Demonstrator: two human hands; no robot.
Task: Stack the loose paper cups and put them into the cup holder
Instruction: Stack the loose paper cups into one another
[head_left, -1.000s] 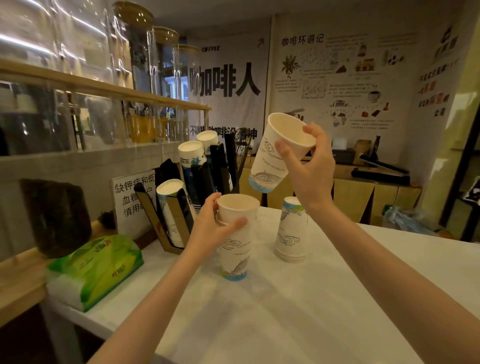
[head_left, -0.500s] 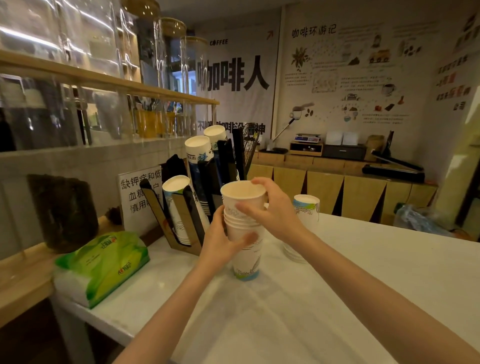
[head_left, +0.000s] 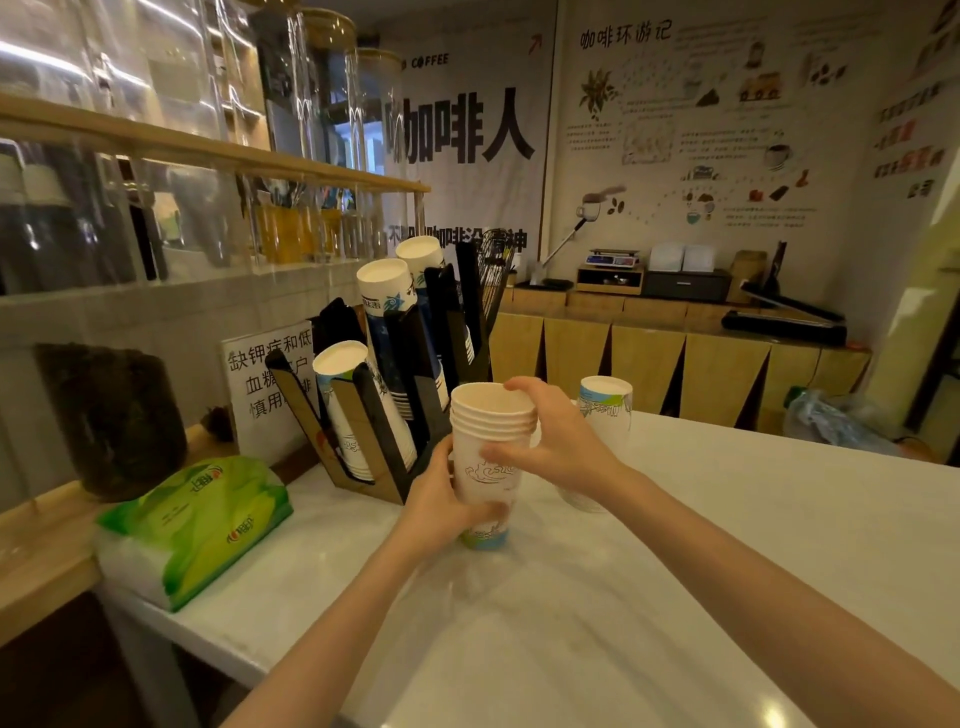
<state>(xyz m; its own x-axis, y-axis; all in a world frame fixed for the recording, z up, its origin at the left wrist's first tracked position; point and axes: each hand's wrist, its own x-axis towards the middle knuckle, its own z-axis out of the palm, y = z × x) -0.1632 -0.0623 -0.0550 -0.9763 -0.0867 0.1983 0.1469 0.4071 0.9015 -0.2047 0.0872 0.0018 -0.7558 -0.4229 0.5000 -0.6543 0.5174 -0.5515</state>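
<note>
White counter (head_left: 649, 597): both hands (head_left: 441, 501) (head_left: 558, 441) grip nested cup stack (head_left: 488, 452); cup holder (head_left: 400, 364) holds cups.

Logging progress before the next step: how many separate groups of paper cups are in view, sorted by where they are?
White paper cup stack held upright in both hands, left hand low, right hand at the rims: 1
Upside-down white paper cup stack on the white counter: 1
Cup rows slotted in the black-and-wood cup holder: 3
Total: 5
</note>
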